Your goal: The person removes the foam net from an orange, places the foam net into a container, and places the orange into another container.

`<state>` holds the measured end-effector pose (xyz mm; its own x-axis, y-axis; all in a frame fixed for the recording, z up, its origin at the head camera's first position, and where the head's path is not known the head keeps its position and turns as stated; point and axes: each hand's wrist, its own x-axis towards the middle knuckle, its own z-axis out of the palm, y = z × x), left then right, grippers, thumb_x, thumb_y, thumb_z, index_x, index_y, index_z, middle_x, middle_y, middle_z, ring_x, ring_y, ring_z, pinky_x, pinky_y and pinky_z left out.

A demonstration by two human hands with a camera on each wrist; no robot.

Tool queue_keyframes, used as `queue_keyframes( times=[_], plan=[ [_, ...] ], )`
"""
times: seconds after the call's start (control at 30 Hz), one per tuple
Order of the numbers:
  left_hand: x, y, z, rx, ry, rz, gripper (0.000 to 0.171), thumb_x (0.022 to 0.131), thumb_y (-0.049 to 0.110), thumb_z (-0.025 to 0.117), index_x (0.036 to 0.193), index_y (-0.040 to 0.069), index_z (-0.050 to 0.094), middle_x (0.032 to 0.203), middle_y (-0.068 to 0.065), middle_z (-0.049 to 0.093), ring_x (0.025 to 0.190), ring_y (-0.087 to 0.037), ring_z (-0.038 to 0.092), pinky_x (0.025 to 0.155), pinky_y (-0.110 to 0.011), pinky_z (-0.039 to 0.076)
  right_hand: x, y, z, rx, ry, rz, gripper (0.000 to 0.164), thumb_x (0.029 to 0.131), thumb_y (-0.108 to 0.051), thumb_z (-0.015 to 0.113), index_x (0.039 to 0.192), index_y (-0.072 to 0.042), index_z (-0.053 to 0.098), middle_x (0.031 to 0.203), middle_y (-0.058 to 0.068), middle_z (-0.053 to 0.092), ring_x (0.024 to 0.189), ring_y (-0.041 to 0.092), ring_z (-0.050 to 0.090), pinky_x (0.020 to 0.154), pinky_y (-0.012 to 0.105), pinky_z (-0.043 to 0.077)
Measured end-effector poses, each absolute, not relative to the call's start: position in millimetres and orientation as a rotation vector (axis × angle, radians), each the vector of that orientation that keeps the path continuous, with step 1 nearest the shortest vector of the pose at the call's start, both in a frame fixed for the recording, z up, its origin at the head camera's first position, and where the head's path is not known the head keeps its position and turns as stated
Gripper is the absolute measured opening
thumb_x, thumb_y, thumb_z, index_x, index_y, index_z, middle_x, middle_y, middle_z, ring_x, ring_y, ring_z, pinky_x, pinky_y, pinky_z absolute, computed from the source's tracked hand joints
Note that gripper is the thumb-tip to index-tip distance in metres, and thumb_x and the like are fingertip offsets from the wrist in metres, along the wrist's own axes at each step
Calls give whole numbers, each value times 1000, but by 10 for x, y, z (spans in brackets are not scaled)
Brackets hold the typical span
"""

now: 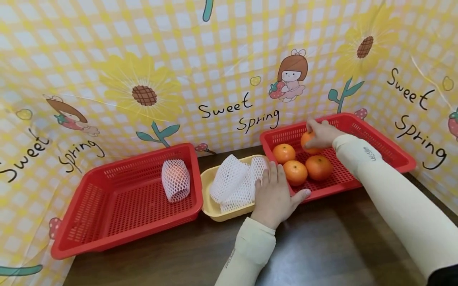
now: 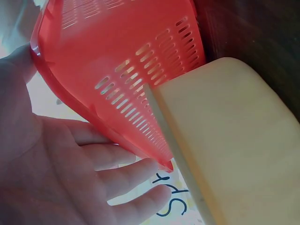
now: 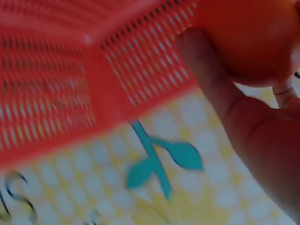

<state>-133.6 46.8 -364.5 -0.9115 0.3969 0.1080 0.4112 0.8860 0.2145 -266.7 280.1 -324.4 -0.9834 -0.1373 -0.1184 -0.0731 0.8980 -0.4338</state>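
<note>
My right hand (image 1: 323, 135) reaches into the right red basket (image 1: 386, 153) and grips an orange (image 3: 253, 37) near its back wall. In the right wrist view the thumb presses the fruit's side. Three more oranges lie in that basket, one (image 1: 319, 167) nearest below the hand. My left hand (image 1: 273, 194) rests at the basket's front left corner, fingers straight, thumb along the rim. It overlaps the edge of a yellow tray (image 1: 211, 212) holding white foam net sleeves (image 1: 232, 184). The left wrist view shows the palm and spread fingers beside the red rim.
At the left stands a second red basket (image 1: 121, 236) with one net-wrapped fruit (image 1: 175, 180) at its right side. The yellow tray sits between both baskets on a dark wooden table (image 1: 315, 242). A yellow checked cloth (image 1: 222, 59) hangs close behind them.
</note>
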Motion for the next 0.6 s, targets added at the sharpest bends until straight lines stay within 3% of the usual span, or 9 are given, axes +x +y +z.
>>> queue_keyframes(
  times=[0.2, 0.6],
  plan=[
    [-1323, 470, -3664, -623, -3016, -361, 97, 92, 75, 46, 157, 5, 34, 164, -14, 25, 145, -34, 34, 112, -54, 32, -2780, 2869, -3492, -112, 2800, -770, 51, 88, -29, 72, 109, -2, 34, 97, 20, 50, 90, 36, 50, 78, 47, 41],
    [-1332, 466, -3612, -618, -3021, -350, 96, 92, 75, 46, 157, 6, 35, 163, -13, 27, 143, -32, 38, 111, -52, 34, -2805, 2817, -3551, -83, 2752, -825, 51, 93, -36, 72, 101, -2, 35, 93, 16, 44, 88, 32, 48, 76, 41, 40]
  ],
)
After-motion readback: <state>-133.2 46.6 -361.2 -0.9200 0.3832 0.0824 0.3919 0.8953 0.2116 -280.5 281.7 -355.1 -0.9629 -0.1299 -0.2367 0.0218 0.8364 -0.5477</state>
